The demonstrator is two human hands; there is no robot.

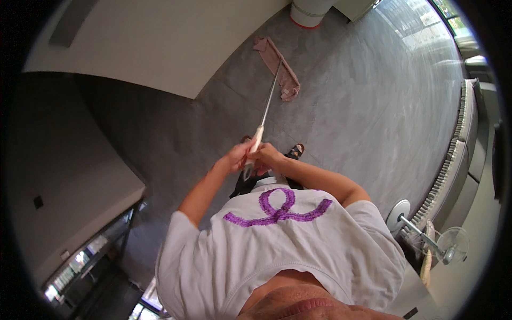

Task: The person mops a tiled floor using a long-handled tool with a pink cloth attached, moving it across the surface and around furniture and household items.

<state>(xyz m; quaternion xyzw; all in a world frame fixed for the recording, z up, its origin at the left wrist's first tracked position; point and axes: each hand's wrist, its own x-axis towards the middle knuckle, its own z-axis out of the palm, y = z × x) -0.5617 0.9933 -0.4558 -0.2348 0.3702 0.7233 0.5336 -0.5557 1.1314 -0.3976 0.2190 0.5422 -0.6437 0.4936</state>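
Observation:
My left hand [240, 155] and my right hand [267, 157] are both closed around the white handle of a mop [257, 138], close together in front of my waist. A thin metal pole runs from the handle away from me. It ends at a pink cloth mop head [280, 68], which lies flat and slanted on the grey floor. One end of the cloth is bunched. The fingers of my right hand are partly hidden behind the handle.
A white wall corner [195, 96] juts in at the left of the mop head. Beyond it stands a white cylindrical object [308, 14] with a red lower rim. At the right are a long grey sofa [448, 176] and a pedestal fan [452, 246].

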